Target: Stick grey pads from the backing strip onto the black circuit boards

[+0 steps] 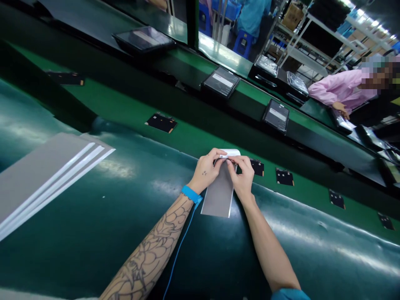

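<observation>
**Dark green bench mat (93, 246): grey sheet (218, 196) held with its far end curled**

We hold the grey sheet on the bench mat, just below the edge of the green conveyor belt (187, 137). Its far end is curled into a white roll (230, 153), apparently a backing layer lifted from the sheet; this view does not confirm the layer. Status: the curl is confined to the far end, and the remaining length lies flat on the mat. Our left hand (206, 171) and right hand (240, 177) meet at the curl, the fingers (215, 155) of each hand together and pinched on it, with the fingertips partly hidden. A blue wrist strap (191, 193) circles our left wrist, its cord (181, 246) trailing across the mat. Beyond the hands, black pads (256, 167) lie spaced along the belt. At left, grey sheets with white edges (40, 179) lie stacked on the mat. Dark-framed panels (221, 82) sit along the far rail, where a co-worker in a pink smock (342, 89) rests a hand (340, 109) beside one.
</observation>
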`<state>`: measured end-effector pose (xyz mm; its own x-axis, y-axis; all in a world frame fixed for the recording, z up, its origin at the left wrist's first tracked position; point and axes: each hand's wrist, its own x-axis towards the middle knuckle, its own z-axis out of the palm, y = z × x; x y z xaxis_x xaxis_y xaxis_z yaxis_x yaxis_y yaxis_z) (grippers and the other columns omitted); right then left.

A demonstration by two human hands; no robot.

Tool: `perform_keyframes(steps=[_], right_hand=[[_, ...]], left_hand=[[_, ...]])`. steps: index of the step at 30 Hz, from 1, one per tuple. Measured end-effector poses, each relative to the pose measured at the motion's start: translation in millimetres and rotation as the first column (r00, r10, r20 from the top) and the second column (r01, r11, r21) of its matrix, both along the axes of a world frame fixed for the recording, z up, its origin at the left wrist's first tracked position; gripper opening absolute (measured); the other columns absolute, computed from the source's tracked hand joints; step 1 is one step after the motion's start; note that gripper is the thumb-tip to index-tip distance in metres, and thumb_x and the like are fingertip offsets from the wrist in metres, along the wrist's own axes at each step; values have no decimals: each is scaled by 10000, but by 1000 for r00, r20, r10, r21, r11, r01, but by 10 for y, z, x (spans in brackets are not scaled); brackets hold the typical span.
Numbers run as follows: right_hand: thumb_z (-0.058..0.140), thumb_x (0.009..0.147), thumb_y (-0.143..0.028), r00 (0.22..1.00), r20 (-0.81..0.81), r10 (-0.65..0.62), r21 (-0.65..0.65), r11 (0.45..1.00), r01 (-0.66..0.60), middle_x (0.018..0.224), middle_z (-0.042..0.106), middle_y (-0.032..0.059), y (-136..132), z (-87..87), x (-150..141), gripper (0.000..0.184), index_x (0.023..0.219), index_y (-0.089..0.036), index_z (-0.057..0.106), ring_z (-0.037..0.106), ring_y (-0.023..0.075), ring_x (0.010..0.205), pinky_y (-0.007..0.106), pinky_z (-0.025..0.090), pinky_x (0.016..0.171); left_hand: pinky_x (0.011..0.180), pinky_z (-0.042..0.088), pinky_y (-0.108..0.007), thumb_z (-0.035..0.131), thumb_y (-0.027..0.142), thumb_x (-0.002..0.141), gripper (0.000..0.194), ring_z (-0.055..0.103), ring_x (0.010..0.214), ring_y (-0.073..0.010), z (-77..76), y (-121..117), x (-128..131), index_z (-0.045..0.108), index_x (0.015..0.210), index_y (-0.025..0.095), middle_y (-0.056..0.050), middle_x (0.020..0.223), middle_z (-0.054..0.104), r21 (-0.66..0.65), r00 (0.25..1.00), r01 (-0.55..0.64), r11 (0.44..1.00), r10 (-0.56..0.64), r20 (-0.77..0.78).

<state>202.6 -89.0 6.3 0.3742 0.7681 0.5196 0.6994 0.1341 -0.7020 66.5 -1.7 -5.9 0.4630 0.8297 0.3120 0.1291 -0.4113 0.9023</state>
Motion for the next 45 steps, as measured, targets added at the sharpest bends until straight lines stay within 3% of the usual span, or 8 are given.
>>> perform_keyframes(steps=[8,16,19,22,28,34,39,45], right_hand=[[682,1061,-361,1000,-5,1,7,1000,-1,1001,763,58,-14,4,-13,136,1037,-279,788,724,257,948,464,577,878],[639,1075,-358,999,-21,47,-11,999,-47,995,715,56,0,-6,-33,144,1002,-254,708,674,239,954,422,544,869],[641,1072,-417,994,-99,-37,29,999,40,958,673,42,-16,16,249,201,989,-239,683,633,210,882,379,525,829],[675,1033,-541,934,-280,-222,-13,974,227,957,660,34,-121,13,826,325,1055,-217,678,597,191,836,351,506,800],[785,866,-711,935,-237,-265,-321,930,182,1133,674,96,-524,-66,1780,530,985,-196,753,622,239,968,374,510,848],[736,921,-708,972,-193,-133,-500,866,19,1294,640,118,-665,-70,1879,483,1010,-236,782,608,259,963,388,520,793],[707,951,-712,995,-92,-34,-514,857,-18,1251,653,101,-695,-69,1919,463,976,-256,788,569,333,1258,517,428,1152],[698,967,-699,997,-75,-19,-524,852,-23,1253,644,99,-753,-79,1954,438,999,-272,793,560,335,1298,539,381,1204]], left_hand=[[923,634,-375,573,73,972,298,831,1033,-264,-67,-55,57,673,1181,260,-42,1064,843,54,997,45,997,-41,-69],[839,595,-341,585,99,984,256,819,943,-248,-45,-54,47,674,1169,251,-32,992,834,45,996,59,997,-55,-70],[766,551,-307,624,171,1025,180,778,823,-211,-12,-54,36,679,1180,245,-11,931,813,24,1000,20,1000,-19,-16],[702,497,-294,640,220,1044,210,701,713,-188,10,-41,22,684,1248,241,11,842,763,17,999,-32,999,32,-2],[742,506,-311,590,220,1062,172,690,755,-188,25,-22,5,734,1156,225,-30,996,797,33,999,43,999,-42,-23],[774,538,-336,630,243,1051,205,719,812,-209,-6,-10,-1,731,1229,233,-61,1136,820,43,999,35,998,-34,-25],[782,544,-337,687,231,1022,234,730,847,-212,-34,-3,-16,739,1250,243,-60,1181,822,20,999,27,999,-27,-18],[760,550,-329,726,218,1001,167,745,826,-210,-67,11,-16,776,1158,239,-47,1074,835,7,1000,-1,1000,1,2]])
